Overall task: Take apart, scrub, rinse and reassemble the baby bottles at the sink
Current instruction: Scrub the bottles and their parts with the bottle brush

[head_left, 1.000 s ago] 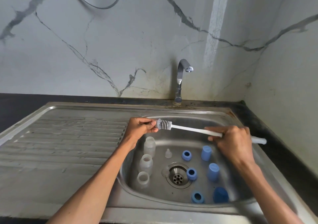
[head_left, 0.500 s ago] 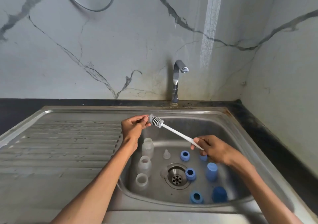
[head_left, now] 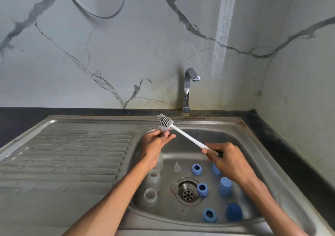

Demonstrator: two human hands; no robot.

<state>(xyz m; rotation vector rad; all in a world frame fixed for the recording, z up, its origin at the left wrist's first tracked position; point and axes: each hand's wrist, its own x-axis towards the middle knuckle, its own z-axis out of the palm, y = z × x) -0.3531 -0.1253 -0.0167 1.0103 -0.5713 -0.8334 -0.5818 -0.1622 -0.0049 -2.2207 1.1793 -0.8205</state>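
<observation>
My right hand [head_left: 229, 160] grips the handle of a white bottle brush [head_left: 186, 136], whose ribbed grey head [head_left: 165, 121] points up and left over the basin. My left hand [head_left: 155, 143] pinches a small clear teat [head_left: 164, 129] right under the brush head. In the steel sink basin [head_left: 226, 138] lie the loose parts: clear bottles [head_left: 153, 178] at the left, another clear teat [head_left: 176, 167] in the middle, blue collar rings [head_left: 196, 169] and blue caps [head_left: 225, 186] at the right. One bottle is partly hidden under my left wrist.
A chrome tap [head_left: 188, 89] stands behind the basin, with no water running. The ribbed steel drainboard [head_left: 72, 156] spreads to the left. The drain [head_left: 188, 193] sits mid-basin. A dark counter edge [head_left: 282, 145] and marbled walls close in at the back and right.
The brush has tilted, its head rising up and left. My right hand slid along the handle and dropped lower. My left hand lifted the teat slightly, keeping it at the brush head.
</observation>
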